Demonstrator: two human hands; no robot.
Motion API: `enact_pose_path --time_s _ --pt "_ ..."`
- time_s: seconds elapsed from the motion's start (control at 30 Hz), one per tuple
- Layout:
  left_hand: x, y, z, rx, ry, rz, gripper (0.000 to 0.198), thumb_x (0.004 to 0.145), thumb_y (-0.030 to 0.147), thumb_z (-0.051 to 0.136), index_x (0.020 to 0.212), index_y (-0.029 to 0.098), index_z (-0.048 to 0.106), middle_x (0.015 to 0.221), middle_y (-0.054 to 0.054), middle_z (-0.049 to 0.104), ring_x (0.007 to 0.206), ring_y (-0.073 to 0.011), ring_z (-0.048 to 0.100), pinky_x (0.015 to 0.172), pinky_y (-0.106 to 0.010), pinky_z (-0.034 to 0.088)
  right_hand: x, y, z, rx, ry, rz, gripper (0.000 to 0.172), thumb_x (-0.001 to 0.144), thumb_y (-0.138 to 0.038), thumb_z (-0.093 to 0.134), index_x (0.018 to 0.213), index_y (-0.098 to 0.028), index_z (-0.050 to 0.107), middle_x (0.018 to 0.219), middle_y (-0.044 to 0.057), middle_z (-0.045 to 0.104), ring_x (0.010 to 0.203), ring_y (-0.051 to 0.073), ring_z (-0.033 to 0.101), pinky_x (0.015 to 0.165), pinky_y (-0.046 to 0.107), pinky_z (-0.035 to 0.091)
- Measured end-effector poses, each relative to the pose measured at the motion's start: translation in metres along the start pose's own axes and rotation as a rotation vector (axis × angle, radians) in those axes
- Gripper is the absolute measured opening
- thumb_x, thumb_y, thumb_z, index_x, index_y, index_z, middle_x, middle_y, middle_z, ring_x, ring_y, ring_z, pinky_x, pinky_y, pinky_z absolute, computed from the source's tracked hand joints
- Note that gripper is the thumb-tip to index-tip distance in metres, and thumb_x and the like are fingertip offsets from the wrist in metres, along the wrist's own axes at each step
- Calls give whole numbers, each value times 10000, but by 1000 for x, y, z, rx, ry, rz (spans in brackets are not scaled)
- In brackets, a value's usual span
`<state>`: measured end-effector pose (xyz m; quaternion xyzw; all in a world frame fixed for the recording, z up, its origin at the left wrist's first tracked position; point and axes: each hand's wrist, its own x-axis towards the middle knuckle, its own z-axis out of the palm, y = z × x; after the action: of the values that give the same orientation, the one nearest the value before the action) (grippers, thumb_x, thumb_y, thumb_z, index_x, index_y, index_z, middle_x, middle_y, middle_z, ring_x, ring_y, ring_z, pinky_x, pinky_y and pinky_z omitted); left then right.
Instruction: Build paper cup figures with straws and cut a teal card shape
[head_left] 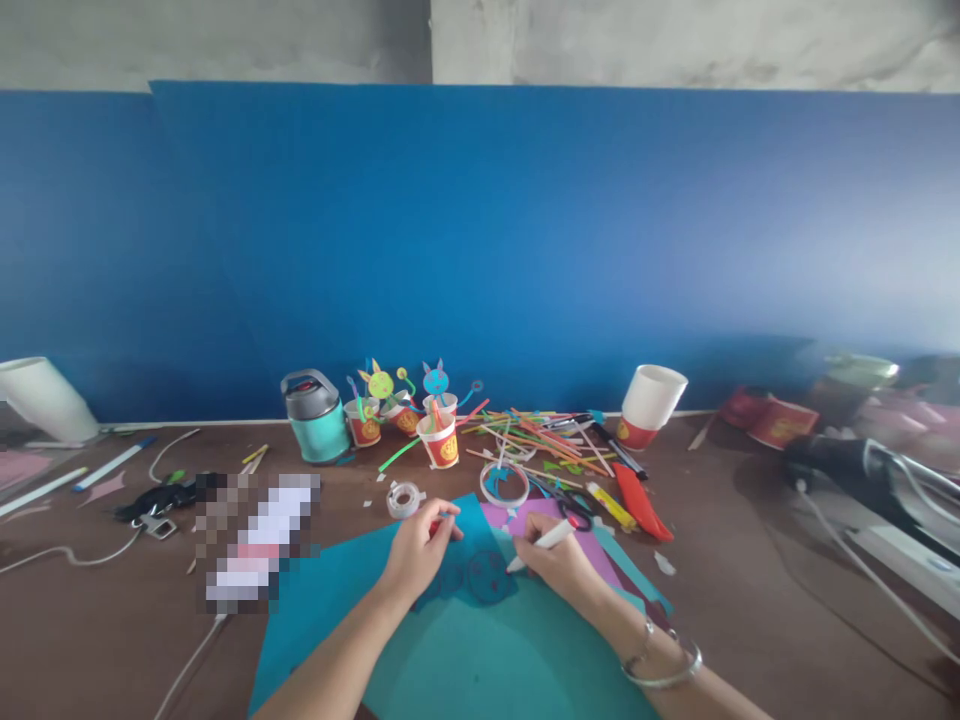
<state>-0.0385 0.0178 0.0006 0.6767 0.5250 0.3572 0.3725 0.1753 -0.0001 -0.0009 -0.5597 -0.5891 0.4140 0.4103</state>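
My right hand [551, 560] grips a white marker [555, 534], its reddish tip pointing down at the blue paper. Beside that tip is a dark blue cut shape with a round face [489, 577] drawn in dark outline. To its left my left hand [421, 550] rests with fingers curled together; a bit of red shows at the fingertips, too small to name. Under both forearms lie large sheets of blue-green paper [480, 665]. A purple sheet [604, 555] reaches out beneath my right hand, and dark-handled scissors [576, 515] lie behind it.
A tape roll [403, 499] and a larger ring of tape [504, 485] lie behind my hands. Further back are paper cups with animal figures [438, 440], a turquoise flask [319, 425], many straws [551, 440] and stacked cups [651, 405]. A yellow cutter [611, 506] lies right.
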Motion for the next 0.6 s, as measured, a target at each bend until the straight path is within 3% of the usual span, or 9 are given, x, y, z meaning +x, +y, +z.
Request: enact_pose_path --time_s 0.33,0.6 --pt "1 0 1 6 15 10 264 866 378 417 953 201 593 758 -33 737 646 -184 658 577 -255 470 2 9 3 -17 -22 -28 209 658 -256 533 531 -237 367 392 -66 445 384 92 353 404 221 259" --pt "0 2 0 6 8 11 255 865 369 420 946 200 594 778 -39 741 648 -185 654 571 -255 467 0 2 2 -24 -22 -8 185 607 -242 518 510 -234 360 405 -77 399 403 80 322 406 214 237"
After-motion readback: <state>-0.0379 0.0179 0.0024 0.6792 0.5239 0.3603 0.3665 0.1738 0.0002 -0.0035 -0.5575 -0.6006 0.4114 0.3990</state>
